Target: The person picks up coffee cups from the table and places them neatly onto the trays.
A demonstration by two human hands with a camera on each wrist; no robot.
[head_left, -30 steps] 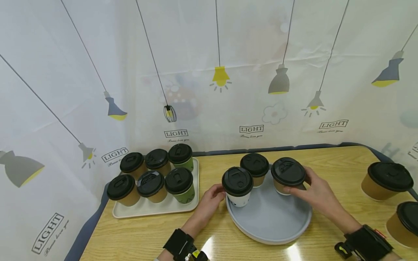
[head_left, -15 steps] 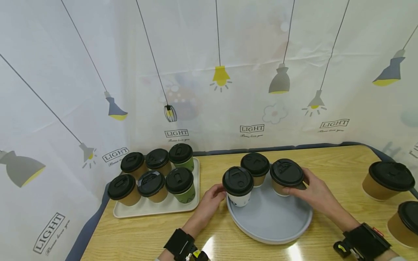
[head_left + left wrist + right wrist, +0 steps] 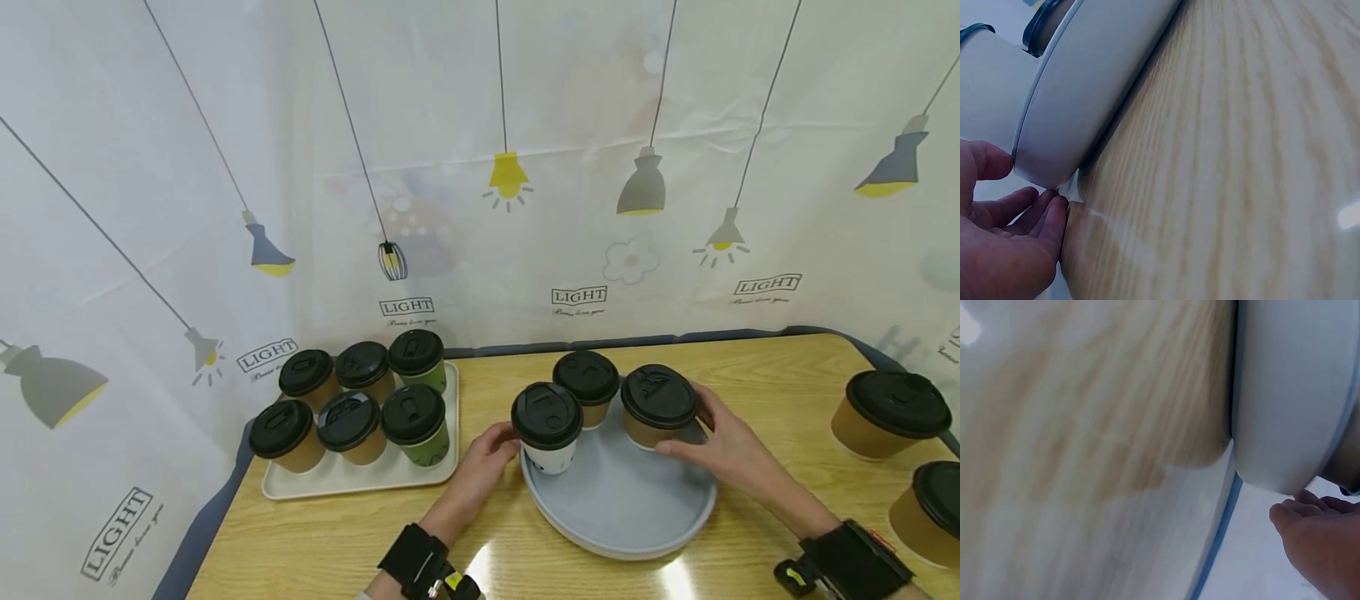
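Note:
A round grey tray (image 3: 630, 508) sits on the wooden table, bearing three lidded paper cups. My left hand (image 3: 483, 462) is at its left edge, beside the white cup (image 3: 550, 458). In the left wrist view, the thumb touches the tray's rim and the bent fingers (image 3: 1041, 215) meet its lower side. At the tray's right side, a brown cup (image 3: 647, 433) with a black lid stands upright. My right hand (image 3: 723, 446) is close around that cup's right side, thumb (image 3: 678, 451) spread off its wall; the other fingers are partly hidden. Behind stands another brown cup (image 3: 592, 414).
On the left, a cream rectangular tray (image 3: 352, 486) holds several brown and green lidded cups. Two larger brown cups, one farther back (image 3: 870, 429) and one nearer (image 3: 926, 521), stand at the table's right edge. A lamp-printed curtain (image 3: 465, 250) hangs behind.
My right thumb has come away from the brown cup and moved lower, and the hand's grip has loosened. That cup now stands level on the tray. My left hand has stayed in place.

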